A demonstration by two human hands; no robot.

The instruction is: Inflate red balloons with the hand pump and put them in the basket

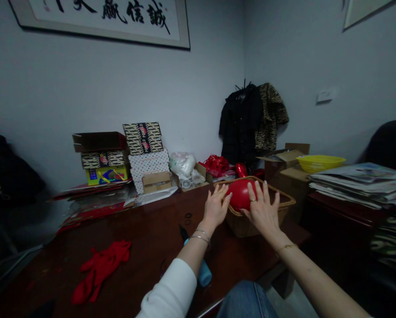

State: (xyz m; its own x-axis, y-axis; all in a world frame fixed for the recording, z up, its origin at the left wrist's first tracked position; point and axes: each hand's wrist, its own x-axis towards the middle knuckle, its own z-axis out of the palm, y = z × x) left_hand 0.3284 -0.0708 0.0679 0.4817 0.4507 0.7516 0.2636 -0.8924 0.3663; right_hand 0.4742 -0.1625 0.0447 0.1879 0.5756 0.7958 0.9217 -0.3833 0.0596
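Note:
A round, shiny red balloon [241, 194] sits at the left end of a wicker basket [241, 224], within its rim. My left hand [216, 205] is at the balloon's left side, fingers stretched out and the thumb side against it. Spread over its right side are the fingers of my right hand [262, 210], a ring on one of them; the outer fingers stand off the balloon. Whether the balloon rests on the basket's floor is hidden. Under my left forearm lies a light blue cylindrical object [204, 274], partly covered, beside a dark pointed piece [183, 232].
Crumpled red cloth [101, 271] lies on the dark wooden table [145, 234]. Patterned boxes [148, 163], a clear plastic bag [183, 163] and shiny red items [216, 165] line the back. Right of the basket are cardboard boxes [292, 176], a yellow bowl [319, 162] and stacked papers [360, 183].

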